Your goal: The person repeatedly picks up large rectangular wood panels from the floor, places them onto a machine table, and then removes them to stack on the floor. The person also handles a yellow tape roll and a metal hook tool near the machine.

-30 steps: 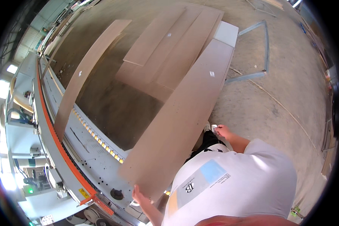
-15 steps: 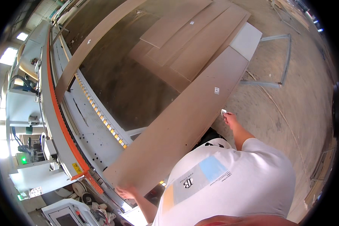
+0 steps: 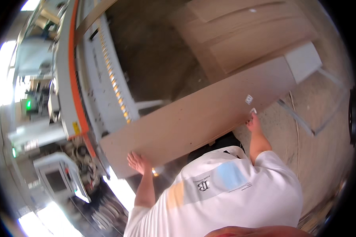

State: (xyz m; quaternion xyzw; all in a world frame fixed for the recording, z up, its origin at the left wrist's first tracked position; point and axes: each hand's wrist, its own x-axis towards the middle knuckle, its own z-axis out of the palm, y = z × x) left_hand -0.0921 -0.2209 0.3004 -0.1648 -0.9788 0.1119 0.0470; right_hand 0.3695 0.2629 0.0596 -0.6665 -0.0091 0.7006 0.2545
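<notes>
A long brown panel (image 3: 186,122) lies in front of me, slanting from the machine side on the left up to the right. My left hand (image 3: 138,162) rests flat on its near left end, fingers spread. At the panel's near edge, further right, my right hand (image 3: 254,123) pinches a small white label (image 3: 253,111) between its fingertips. Just beyond that label, a white printed sticker (image 3: 249,99) sits on the panel's face. Several small dark holes show in the panel's surface.
A long machine with an orange strip (image 3: 76,79) and a row of yellow rollers (image 3: 114,85) runs along the left. Its control screen (image 3: 56,180) stands lower left. Brown boards (image 3: 249,43) lie beyond; a white board (image 3: 303,62) adjoins the panel's right end, near a metal frame (image 3: 298,118).
The view has turned, so the panel lies flatter across it. My left hand has shifted from the panel's end onto its face. My right hand has brought the label over the panel's near edge.
</notes>
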